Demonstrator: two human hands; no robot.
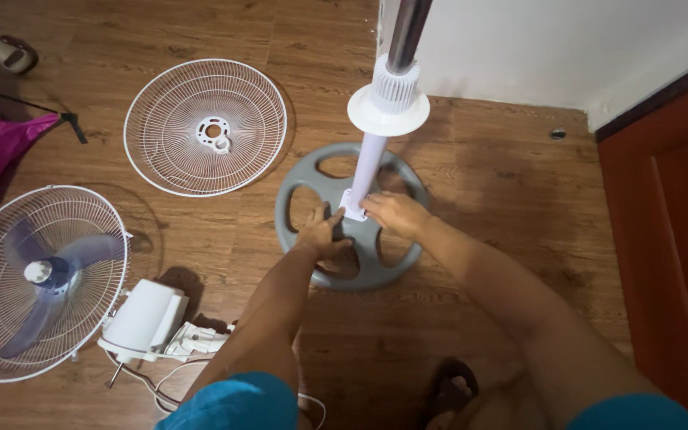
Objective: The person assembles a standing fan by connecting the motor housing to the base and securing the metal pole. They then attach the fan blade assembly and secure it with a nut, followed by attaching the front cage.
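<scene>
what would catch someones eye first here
Most likely the round grey fan base with cut-out holes on the wooden floor at centre, with a white pole rising from its hub toward the camera. The left hand and right hand both rest at the foot of that pole. To the left lie a loose white wire grille and, nearer, a fan head with bluish blades in its white cage.
</scene>
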